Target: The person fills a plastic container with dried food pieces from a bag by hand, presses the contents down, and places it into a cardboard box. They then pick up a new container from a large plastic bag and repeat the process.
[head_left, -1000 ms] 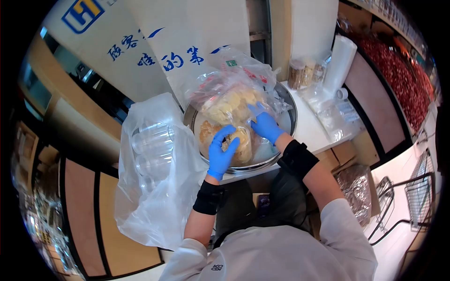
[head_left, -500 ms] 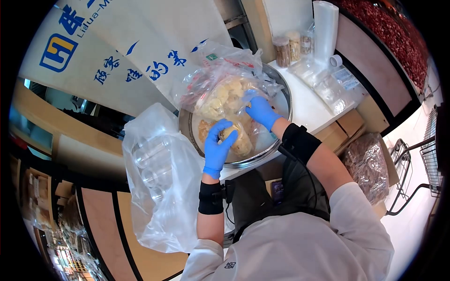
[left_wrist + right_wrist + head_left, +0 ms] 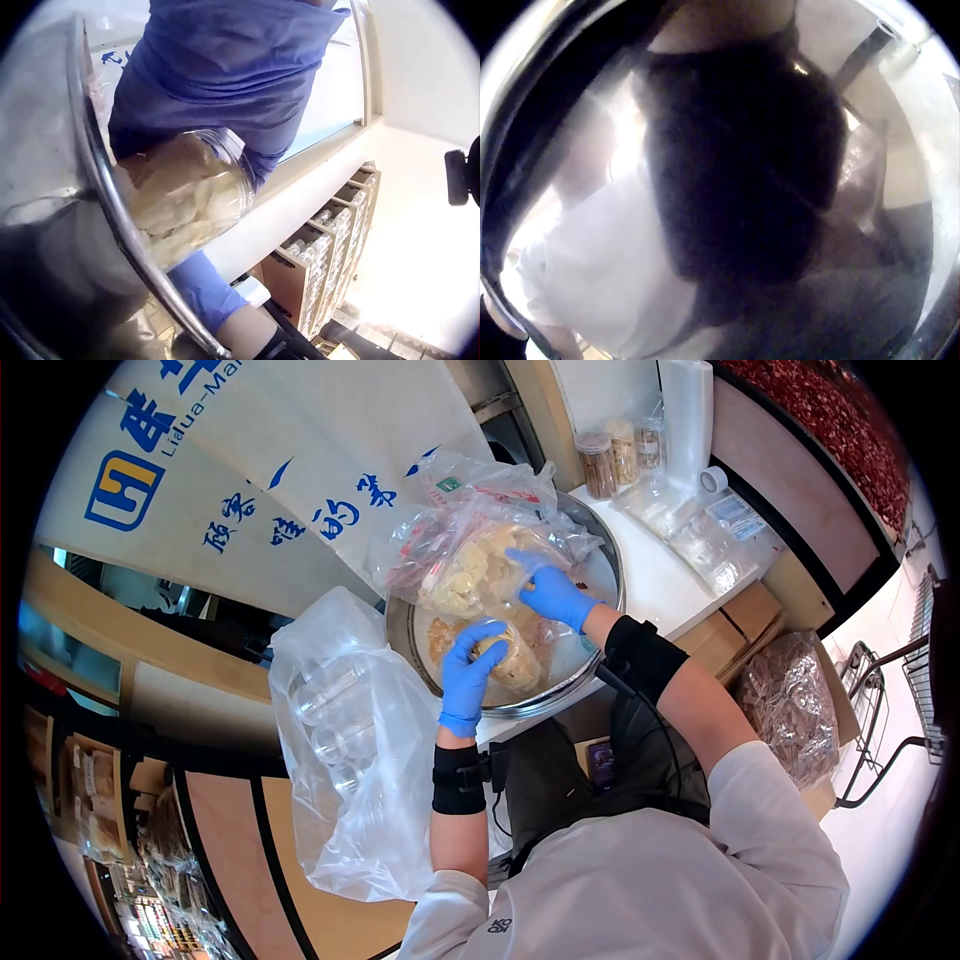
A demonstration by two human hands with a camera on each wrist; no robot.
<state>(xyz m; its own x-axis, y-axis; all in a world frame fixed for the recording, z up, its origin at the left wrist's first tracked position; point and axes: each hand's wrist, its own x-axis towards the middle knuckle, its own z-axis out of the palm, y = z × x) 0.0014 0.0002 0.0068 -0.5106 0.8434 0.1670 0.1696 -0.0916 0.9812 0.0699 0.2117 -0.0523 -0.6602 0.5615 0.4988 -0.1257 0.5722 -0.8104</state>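
My blue-gloved left hand [image 3: 468, 678] curled round clear plastic jar [image 3: 517, 666] of pale pieces [image 3: 184, 202], tilted over round silver metal pan [image 3: 548, 708]. Blue-gloved right hand [image 3: 555, 598] at crinkled clear bag [image 3: 505, 500], forefinger extended; can't tell if pinching. Slack left grip could spill pieces.

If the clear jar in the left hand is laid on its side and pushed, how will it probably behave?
The jar would probably roll, because its wall looks round. Its smooth, shiny surface may slip in the gloved left hand. The pale pieces inside could shift as it turns.
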